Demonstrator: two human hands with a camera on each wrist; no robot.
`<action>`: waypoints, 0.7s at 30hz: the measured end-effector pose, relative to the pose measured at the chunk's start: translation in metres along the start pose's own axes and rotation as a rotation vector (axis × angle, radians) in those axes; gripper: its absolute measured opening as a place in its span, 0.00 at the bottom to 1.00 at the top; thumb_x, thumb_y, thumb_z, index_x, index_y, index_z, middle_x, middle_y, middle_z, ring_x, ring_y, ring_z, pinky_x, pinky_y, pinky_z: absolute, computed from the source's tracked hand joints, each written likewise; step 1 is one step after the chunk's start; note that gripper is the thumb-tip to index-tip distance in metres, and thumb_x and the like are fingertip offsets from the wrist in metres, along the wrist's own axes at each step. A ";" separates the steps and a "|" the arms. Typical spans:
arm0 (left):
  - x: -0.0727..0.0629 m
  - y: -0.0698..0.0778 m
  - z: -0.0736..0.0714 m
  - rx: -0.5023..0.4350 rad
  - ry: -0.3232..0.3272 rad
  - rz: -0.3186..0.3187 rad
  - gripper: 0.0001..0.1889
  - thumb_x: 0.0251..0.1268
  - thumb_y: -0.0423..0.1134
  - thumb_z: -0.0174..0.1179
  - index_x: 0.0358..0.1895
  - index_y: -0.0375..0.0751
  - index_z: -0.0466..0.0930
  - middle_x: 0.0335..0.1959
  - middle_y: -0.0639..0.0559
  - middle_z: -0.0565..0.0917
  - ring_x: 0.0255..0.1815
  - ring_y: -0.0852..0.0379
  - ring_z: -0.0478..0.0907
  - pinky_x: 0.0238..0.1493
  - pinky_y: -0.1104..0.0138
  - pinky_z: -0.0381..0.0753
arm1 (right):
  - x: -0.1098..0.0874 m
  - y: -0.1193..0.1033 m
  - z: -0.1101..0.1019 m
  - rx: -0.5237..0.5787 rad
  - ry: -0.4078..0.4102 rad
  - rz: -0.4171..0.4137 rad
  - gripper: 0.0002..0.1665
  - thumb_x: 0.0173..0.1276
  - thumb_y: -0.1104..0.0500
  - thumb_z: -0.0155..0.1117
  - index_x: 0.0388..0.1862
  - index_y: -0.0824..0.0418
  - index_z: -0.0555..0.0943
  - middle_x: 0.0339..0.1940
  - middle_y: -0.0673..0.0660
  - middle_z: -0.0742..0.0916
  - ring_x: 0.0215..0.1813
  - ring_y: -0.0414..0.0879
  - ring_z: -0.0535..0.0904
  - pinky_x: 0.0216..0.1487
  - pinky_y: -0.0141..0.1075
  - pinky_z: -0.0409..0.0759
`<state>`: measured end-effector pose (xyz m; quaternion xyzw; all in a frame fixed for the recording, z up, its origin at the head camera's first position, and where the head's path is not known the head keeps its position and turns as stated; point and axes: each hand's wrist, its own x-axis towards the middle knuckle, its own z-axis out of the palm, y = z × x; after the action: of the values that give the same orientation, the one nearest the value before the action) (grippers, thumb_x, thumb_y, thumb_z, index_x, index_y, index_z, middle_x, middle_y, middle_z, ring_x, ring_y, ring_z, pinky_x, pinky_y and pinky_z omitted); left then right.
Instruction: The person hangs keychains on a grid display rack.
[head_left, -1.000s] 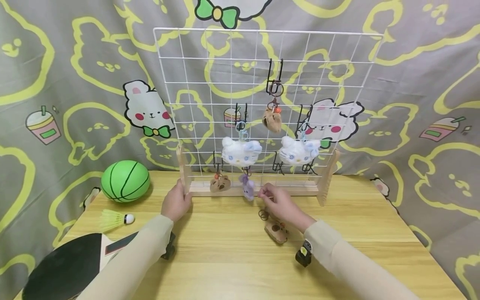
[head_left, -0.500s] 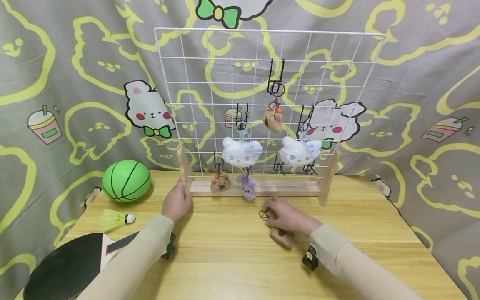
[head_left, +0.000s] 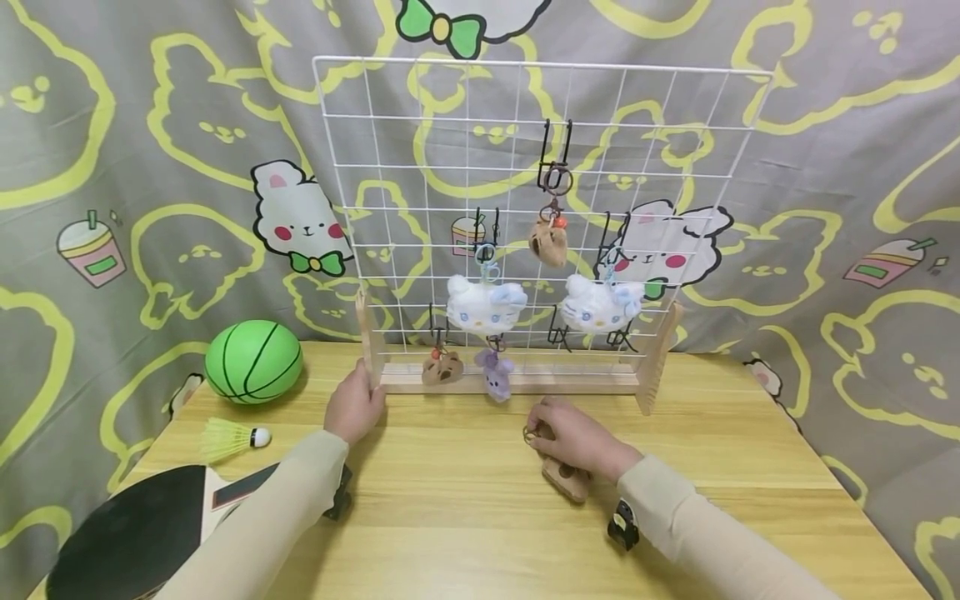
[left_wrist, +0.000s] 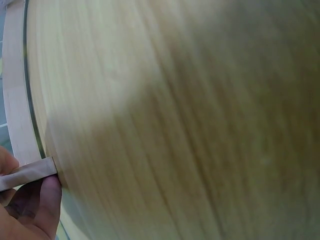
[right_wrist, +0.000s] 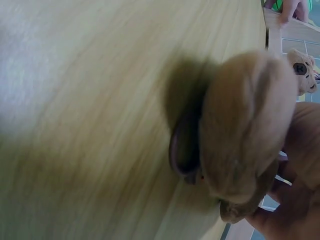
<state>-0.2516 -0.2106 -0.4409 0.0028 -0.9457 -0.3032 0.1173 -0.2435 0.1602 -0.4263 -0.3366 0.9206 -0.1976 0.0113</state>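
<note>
My left hand [head_left: 355,406] grips the foot of the wooden side post [left_wrist: 30,173] of a white wire grid rack [head_left: 517,167], thumb and fingers on either side of the post. My right hand [head_left: 573,433] has its curled fingers on a brown plush bear keychain [head_left: 566,479] low over the table, fingertips at its metal ring [head_left: 529,433]. In the right wrist view the bear [right_wrist: 245,125] fills the middle, partly hiding the fingers, with a dark loop [right_wrist: 175,150] beside it.
On the rack's black hooks hang two white cat plushes [head_left: 486,307], a purple plush [head_left: 497,375] and two brown bear keychains [head_left: 442,367]. A green ball [head_left: 253,362], a yellow shuttlecock [head_left: 228,439] and a black paddle [head_left: 131,533] lie at the left of the table.
My right hand has come down and back from near the rack's base onto the brown bear keychain, which shifts slightly right. My left hand stays on the post.
</note>
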 end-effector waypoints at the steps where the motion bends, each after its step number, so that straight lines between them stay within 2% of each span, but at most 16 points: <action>1: 0.000 0.000 0.000 0.002 -0.001 0.000 0.22 0.74 0.36 0.55 0.64 0.25 0.66 0.40 0.31 0.83 0.32 0.43 0.80 0.34 0.49 0.83 | 0.000 0.000 0.000 -0.002 0.003 -0.004 0.05 0.67 0.62 0.72 0.40 0.59 0.84 0.38 0.51 0.82 0.42 0.41 0.74 0.45 0.36 0.79; 7: -0.001 0.001 0.000 -0.001 0.001 0.005 0.22 0.74 0.35 0.55 0.63 0.25 0.66 0.40 0.31 0.83 0.31 0.44 0.79 0.33 0.51 0.82 | -0.001 0.003 0.000 0.010 0.015 -0.017 0.02 0.70 0.61 0.71 0.38 0.57 0.84 0.37 0.49 0.83 0.41 0.40 0.76 0.47 0.36 0.81; 14: -0.003 0.003 -0.002 -0.007 -0.004 0.005 0.23 0.73 0.35 0.55 0.64 0.23 0.66 0.38 0.32 0.82 0.29 0.45 0.78 0.29 0.55 0.80 | -0.006 0.007 0.001 0.071 0.051 0.050 0.04 0.75 0.60 0.66 0.39 0.55 0.86 0.37 0.47 0.88 0.41 0.37 0.81 0.51 0.38 0.86; 21: -0.001 0.001 -0.001 -0.004 0.000 0.010 0.23 0.74 0.35 0.54 0.65 0.24 0.66 0.40 0.31 0.83 0.30 0.44 0.79 0.31 0.52 0.81 | -0.010 0.015 0.001 0.252 0.122 0.128 0.07 0.81 0.59 0.57 0.42 0.57 0.82 0.34 0.49 0.87 0.35 0.36 0.77 0.39 0.31 0.80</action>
<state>-0.2503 -0.2107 -0.4401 -0.0024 -0.9451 -0.3045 0.1187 -0.2449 0.1764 -0.4342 -0.2606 0.9070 -0.3306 0.0098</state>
